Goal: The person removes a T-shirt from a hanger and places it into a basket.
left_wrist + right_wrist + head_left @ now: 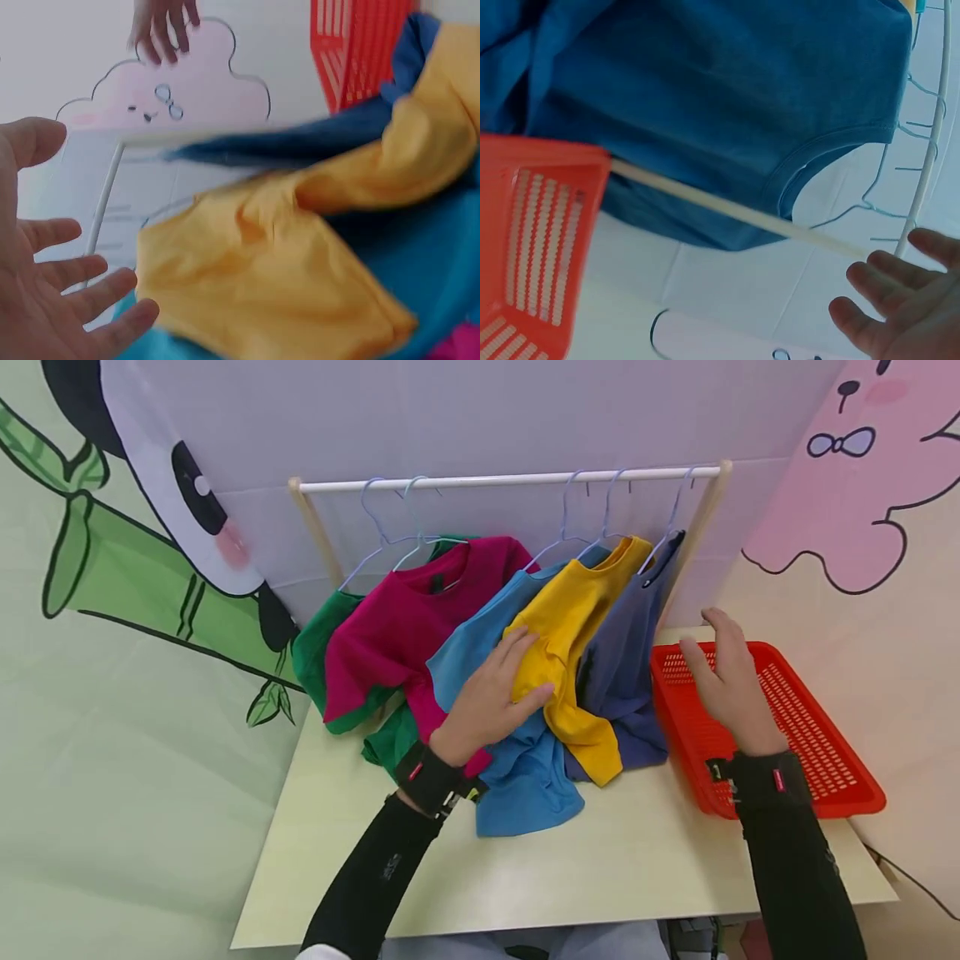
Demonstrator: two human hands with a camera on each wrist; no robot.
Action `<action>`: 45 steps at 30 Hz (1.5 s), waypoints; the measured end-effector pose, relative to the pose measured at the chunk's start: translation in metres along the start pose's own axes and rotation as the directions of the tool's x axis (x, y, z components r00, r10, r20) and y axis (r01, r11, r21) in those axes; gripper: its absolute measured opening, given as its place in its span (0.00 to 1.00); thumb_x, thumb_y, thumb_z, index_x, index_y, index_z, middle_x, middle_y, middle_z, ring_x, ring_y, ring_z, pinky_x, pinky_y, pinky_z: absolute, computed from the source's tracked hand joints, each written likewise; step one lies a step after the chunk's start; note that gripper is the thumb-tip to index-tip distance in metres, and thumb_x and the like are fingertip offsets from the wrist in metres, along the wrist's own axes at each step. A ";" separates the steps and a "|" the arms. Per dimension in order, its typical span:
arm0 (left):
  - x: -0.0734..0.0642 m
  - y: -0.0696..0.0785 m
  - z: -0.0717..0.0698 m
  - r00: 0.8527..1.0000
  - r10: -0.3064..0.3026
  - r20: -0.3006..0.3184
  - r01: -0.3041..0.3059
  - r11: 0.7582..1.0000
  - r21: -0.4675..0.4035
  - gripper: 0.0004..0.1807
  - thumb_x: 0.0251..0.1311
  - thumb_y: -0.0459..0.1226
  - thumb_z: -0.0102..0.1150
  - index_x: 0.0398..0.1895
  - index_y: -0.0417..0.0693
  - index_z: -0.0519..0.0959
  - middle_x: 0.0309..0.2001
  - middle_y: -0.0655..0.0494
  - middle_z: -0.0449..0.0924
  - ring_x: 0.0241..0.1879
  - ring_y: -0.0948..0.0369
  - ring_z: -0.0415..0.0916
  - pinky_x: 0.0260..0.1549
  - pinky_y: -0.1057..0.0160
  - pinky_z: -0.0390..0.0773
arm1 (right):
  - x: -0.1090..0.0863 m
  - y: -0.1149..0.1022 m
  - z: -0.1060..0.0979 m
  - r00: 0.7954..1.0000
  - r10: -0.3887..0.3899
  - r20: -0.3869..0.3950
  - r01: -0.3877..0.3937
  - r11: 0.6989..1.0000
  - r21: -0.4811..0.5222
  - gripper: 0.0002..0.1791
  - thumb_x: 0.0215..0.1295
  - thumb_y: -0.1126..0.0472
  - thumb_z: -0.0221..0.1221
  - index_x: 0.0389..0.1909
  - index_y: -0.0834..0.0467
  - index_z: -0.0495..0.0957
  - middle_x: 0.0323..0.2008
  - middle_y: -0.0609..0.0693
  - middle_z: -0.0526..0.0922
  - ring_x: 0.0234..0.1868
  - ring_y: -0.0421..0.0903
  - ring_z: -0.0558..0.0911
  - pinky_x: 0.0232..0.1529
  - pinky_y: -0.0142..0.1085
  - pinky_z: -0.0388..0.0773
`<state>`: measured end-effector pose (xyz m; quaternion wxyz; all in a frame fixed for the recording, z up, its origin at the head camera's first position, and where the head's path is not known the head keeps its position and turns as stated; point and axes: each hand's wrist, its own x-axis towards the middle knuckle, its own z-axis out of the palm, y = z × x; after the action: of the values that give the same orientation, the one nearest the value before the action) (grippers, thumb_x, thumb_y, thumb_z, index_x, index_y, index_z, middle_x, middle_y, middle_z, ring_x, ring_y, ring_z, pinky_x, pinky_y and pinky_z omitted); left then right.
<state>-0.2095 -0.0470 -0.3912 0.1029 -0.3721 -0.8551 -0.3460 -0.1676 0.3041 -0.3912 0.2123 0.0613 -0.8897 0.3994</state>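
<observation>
Several short-sleeved tops hang from a small rack: green, magenta, light blue, yellow and dark blue. My left hand is over the light blue and yellow tops, its fingertips at the yellow one's edge. In the left wrist view, that hand's fingers are spread and nothing is between them. My right hand hovers over the red basket, just right of the dark blue top. Its fingers are relaxed and hold nothing, as the right wrist view also shows.
Pastel hangers hook over the white rod, grouped left and right. The rack's wooden right post rises behind the basket. A pale table lies below, its front edge near the person's lap. A cable runs at the right.
</observation>
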 end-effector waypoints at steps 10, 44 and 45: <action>0.064 0.007 0.036 0.964 -0.131 0.230 0.163 0.978 -0.127 0.50 0.77 0.56 0.57 0.88 0.47 0.44 0.88 0.45 0.37 0.84 0.52 0.46 0.80 0.51 0.53 | 0.116 -0.010 0.018 0.962 0.271 0.032 -0.255 0.855 0.452 0.39 0.84 0.46 0.51 0.81 0.65 0.50 0.74 0.62 0.64 0.75 0.57 0.68 0.76 0.45 0.65; 0.049 0.095 0.003 0.969 0.171 0.179 -0.099 0.931 -0.352 0.53 0.73 0.68 0.45 0.89 0.53 0.39 0.88 0.59 0.34 0.85 0.63 0.41 0.80 0.55 0.50 | 0.094 -0.133 -0.046 0.949 0.182 0.258 -0.311 0.393 0.865 0.24 0.74 0.65 0.66 0.66 0.67 0.74 0.56 0.55 0.89 0.43 0.47 0.89 0.38 0.30 0.84; 0.048 0.101 0.000 0.970 0.182 0.163 -0.111 0.921 -0.372 0.53 0.74 0.69 0.43 0.89 0.52 0.39 0.88 0.59 0.35 0.85 0.63 0.42 0.80 0.56 0.51 | 0.089 -0.136 -0.046 0.951 0.168 0.261 -0.308 0.398 0.864 0.28 0.74 0.66 0.66 0.71 0.67 0.71 0.58 0.55 0.88 0.43 0.47 0.89 0.37 0.29 0.84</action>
<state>-0.1722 0.0287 -0.3180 -0.0252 -0.4797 -0.7527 -0.4502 -0.1948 0.2523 -0.2328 0.0287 0.0629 -0.5529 0.8303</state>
